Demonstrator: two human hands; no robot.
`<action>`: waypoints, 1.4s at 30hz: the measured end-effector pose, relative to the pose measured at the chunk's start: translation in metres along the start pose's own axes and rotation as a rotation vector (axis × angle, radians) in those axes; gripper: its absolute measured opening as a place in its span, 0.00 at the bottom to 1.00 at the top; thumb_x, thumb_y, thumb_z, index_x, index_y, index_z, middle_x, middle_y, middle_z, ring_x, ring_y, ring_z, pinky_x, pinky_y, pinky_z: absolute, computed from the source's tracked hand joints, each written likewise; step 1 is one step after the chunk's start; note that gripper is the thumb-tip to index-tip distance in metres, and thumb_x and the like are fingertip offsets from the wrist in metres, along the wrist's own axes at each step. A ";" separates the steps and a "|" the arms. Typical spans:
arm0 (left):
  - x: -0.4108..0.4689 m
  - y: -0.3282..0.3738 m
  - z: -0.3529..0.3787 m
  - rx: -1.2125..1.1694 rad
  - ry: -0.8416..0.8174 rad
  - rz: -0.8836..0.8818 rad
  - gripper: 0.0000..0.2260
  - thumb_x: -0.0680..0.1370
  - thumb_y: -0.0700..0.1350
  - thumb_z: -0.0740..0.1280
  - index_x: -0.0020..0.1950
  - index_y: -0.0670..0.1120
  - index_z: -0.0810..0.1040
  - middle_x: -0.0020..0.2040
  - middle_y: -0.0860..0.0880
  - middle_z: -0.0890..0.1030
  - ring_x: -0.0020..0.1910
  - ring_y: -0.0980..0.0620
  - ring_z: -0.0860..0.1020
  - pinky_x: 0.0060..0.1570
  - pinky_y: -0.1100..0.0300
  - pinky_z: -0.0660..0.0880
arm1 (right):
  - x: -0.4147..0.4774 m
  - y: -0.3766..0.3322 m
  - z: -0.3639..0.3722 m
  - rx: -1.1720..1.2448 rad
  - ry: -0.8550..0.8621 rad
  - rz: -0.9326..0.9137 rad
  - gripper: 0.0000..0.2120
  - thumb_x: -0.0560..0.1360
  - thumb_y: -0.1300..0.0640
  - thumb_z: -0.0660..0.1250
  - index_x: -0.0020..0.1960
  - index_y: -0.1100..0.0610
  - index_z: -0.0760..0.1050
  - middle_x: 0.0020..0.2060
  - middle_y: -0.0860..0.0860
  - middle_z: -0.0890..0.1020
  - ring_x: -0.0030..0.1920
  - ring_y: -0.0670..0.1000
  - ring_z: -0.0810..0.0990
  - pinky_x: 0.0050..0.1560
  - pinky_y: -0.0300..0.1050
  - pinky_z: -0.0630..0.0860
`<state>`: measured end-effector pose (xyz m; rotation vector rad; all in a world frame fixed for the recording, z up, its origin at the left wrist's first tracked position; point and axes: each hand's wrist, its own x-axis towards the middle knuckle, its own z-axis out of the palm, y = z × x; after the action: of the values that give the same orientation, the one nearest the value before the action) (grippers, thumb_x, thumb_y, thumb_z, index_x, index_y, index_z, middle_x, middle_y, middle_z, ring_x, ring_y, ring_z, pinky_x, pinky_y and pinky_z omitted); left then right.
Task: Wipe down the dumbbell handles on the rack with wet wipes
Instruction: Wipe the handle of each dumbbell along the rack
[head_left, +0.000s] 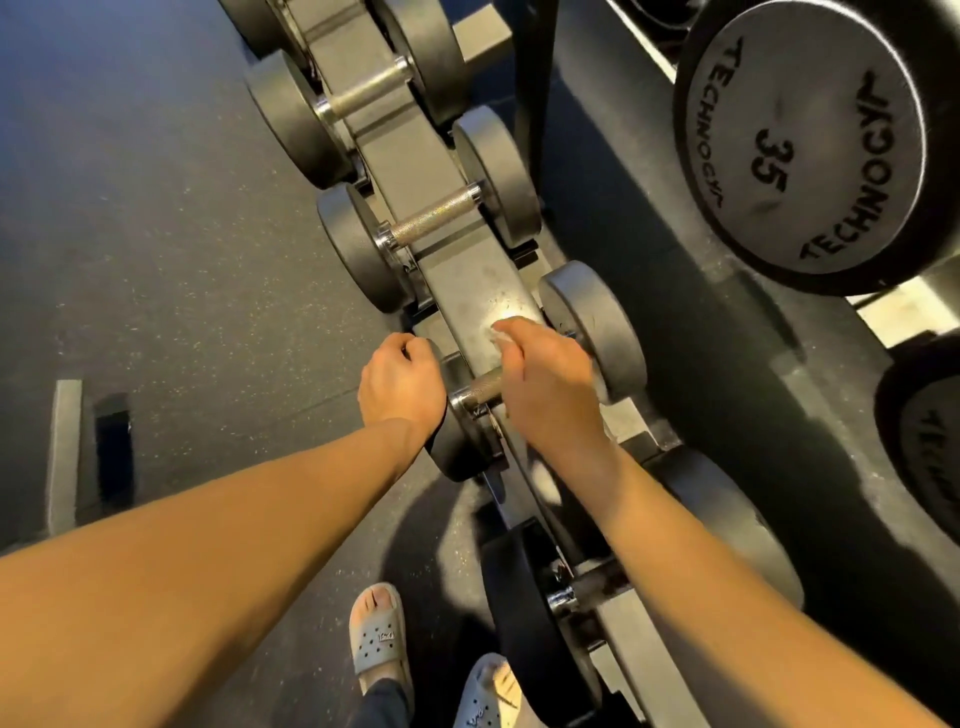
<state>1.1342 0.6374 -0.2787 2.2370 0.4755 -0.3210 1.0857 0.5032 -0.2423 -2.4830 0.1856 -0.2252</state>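
Right hand (545, 384): grip closed round the dumbbell handle (480, 387), white wipe (501, 336) bunched under the fingers. Left hand (400, 384): grip curled over the near weight head (457, 449). I see that dumbbell seated on the lower rack (467, 280), nearest me.

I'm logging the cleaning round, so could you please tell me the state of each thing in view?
near dumbbell: seated on the rack, handle partly covered.
left hand: fingers curled over that dumbbell's outer head.
right hand: grips the wet wipe around its handle.
next dumbbell: racked, handle bare, untouched.
35 dumbbell: racked on a higher tier, untouched.
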 end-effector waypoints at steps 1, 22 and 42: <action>0.002 -0.001 -0.001 0.046 -0.009 0.037 0.14 0.84 0.47 0.55 0.56 0.47 0.79 0.53 0.44 0.80 0.55 0.41 0.77 0.53 0.51 0.72 | 0.007 0.003 -0.012 -0.007 0.052 0.009 0.14 0.83 0.60 0.59 0.62 0.58 0.80 0.51 0.54 0.84 0.51 0.54 0.81 0.53 0.46 0.75; 0.015 0.052 0.033 0.008 -0.458 0.593 0.05 0.78 0.44 0.69 0.43 0.49 0.82 0.37 0.54 0.80 0.38 0.58 0.77 0.36 0.64 0.72 | 0.066 0.048 -0.064 0.186 0.133 0.408 0.13 0.84 0.52 0.57 0.44 0.52 0.76 0.42 0.50 0.78 0.42 0.49 0.77 0.46 0.45 0.75; 0.053 0.086 0.081 -0.011 -1.138 -0.297 0.24 0.84 0.43 0.47 0.60 0.32 0.79 0.53 0.35 0.85 0.54 0.38 0.85 0.61 0.45 0.80 | 0.057 0.068 -0.020 0.008 0.239 0.353 0.17 0.84 0.51 0.59 0.38 0.55 0.73 0.30 0.50 0.75 0.31 0.50 0.75 0.35 0.53 0.76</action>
<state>1.2129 0.5364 -0.2931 1.6024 0.1613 -1.5939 1.1312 0.4266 -0.2611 -2.3608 0.7128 -0.3688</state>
